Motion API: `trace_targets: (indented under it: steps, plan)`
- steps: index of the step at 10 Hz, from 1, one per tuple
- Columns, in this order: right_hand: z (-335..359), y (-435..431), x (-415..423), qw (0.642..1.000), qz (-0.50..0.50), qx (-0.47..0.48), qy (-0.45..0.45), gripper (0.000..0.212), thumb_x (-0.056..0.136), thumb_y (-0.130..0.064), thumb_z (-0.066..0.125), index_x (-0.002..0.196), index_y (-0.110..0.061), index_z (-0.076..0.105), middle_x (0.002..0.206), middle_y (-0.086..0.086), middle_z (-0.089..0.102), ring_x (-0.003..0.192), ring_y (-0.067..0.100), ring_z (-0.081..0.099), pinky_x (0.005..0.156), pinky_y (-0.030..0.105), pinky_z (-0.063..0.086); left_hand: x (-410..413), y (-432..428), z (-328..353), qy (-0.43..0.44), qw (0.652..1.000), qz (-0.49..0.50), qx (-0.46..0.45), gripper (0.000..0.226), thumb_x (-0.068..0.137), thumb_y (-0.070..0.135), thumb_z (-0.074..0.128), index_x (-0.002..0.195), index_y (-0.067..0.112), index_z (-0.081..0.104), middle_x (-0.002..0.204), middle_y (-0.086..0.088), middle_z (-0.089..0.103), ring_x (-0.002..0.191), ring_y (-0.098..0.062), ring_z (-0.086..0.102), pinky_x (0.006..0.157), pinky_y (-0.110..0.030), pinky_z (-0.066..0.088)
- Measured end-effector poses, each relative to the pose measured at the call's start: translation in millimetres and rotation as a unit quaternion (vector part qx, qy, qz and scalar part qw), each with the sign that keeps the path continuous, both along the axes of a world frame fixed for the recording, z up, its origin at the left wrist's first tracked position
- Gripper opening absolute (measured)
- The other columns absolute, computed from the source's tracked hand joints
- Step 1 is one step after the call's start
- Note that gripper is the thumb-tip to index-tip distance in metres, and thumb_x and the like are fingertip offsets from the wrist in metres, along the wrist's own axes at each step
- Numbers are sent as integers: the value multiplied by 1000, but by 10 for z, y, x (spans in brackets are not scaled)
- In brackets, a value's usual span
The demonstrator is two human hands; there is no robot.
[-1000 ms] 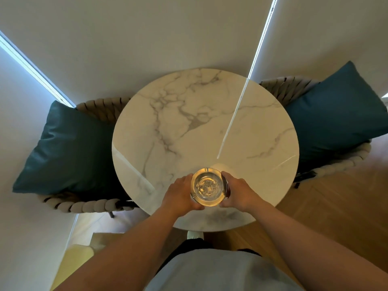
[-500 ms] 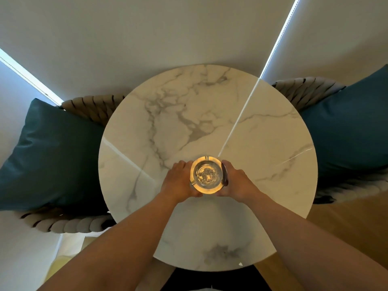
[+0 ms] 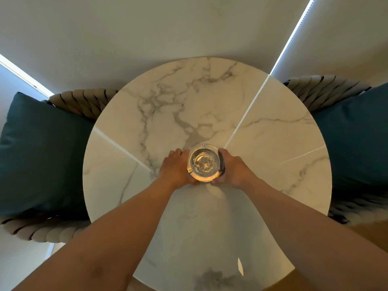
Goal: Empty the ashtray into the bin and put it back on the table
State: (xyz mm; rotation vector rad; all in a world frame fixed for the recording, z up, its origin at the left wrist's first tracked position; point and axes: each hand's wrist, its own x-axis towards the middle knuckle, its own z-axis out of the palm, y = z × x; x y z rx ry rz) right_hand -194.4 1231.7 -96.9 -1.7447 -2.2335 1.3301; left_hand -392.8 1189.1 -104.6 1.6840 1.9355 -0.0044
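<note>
A round clear glass ashtray [image 3: 204, 163] with grey ash in its bowl is over the middle of the round white marble table [image 3: 262, 143]. My left hand [image 3: 177, 168] grips its left side and my right hand [image 3: 233, 166] grips its right side. Whether its base touches the tabletop I cannot tell. No bin is in view.
A woven rope chair with a teal cushion [image 3: 42, 152] stands at the table's left, and another with a teal cushion [image 3: 357, 139] at its right. Closed pale blinds [image 3: 168, 28] hang behind the table. Wooden floor [image 3: 369, 232] shows at the lower right.
Both hands have carried the ashtray from near the table's front edge to its middle. The view has moved forward over the table.
</note>
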Motion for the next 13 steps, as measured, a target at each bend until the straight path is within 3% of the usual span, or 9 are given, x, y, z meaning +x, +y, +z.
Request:
trace_targets:
  steps: [4, 6, 10, 12, 13]
  plan:
    - [-98, 5, -38, 1000, -8, 7, 8, 99, 56, -32, 88, 139, -23, 35, 101, 9, 66, 91, 29, 65, 80, 41, 56, -43, -13, -25, -26, 999, 22, 6, 119, 45, 53, 89, 144, 20, 31, 126, -4, 50, 118, -28, 45, 95, -42, 43]
    - [-116, 1, -10, 1000, -14, 15, 20, 89, 62, -32, 85, 137, -23, 38, 98, 11, 67, 91, 30, 66, 82, 43, 56, -32, 6, -28, -25, 999, 20, 17, 112, 47, 54, 89, 140, 20, 36, 123, -4, 51, 116, -28, 46, 96, -41, 43]
    - [-144, 196, -3, 999, 5, 32, 3, 88, 61, -30, 84, 137, -21, 39, 90, 7, 71, 85, 28, 68, 80, 42, 57, -23, 123, -61, -8, 999, 25, 23, 110, 48, 57, 88, 139, 20, 37, 125, -4, 52, 116, -27, 46, 95, -42, 44]
    - [-178, 92, 66, 1000, 3, 16, -11, 99, 66, -22, 82, 146, -22, 24, 84, 4, 66, 85, 29, 66, 80, 41, 57, -66, -34, -72, -19, 999, 50, -1, 128, 47, 57, 89, 149, 20, 21, 131, -5, 49, 124, -28, 44, 99, -43, 41]
    - [-165, 25, 203, 998, -24, -9, -49, 96, 71, -25, 81, 146, -26, 21, 96, 15, 66, 89, 34, 65, 84, 44, 55, -164, -194, -75, -22, 997, 69, -13, 129, 52, 54, 89, 152, 17, 17, 133, -6, 48, 125, -28, 42, 103, -44, 40]
